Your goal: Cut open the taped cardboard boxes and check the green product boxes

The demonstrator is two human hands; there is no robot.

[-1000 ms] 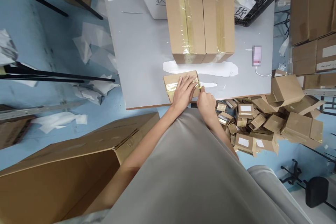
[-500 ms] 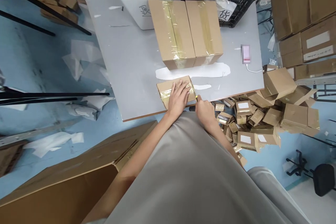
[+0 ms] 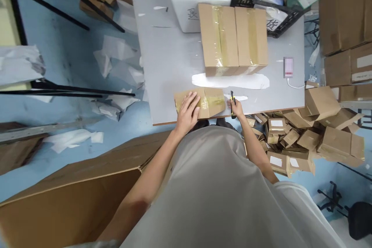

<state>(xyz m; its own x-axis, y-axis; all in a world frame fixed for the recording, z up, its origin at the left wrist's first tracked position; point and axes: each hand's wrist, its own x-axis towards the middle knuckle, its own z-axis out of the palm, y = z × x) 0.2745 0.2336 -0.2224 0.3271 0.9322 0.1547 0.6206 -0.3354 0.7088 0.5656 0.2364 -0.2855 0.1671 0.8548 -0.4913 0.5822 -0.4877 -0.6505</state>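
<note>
A small taped cardboard box (image 3: 214,102) lies at the near edge of the grey table. Across its left part rests my left hand (image 3: 187,111), fingers stretched out over the cardboard. My right hand (image 3: 236,108) is closed round a yellow and black utility knife (image 3: 232,99), just right of the box and apart from it. The knife points away from me. Shiny tape runs over the box's middle and right end.
Two larger taped boxes (image 3: 219,38) stand further back, before a white foam bin (image 3: 186,15) and a black crate (image 3: 279,27) of green-and-white cartons. A pink phone-like device (image 3: 288,66) lies right. Discarded boxes (image 3: 309,139) heap beyond the table; a big open carton (image 3: 87,186) stands lower left.
My right hand has drawn the knife away from the box's right edge. The box has turned to show more of its side, and my left hand has shifted to its left part.
</note>
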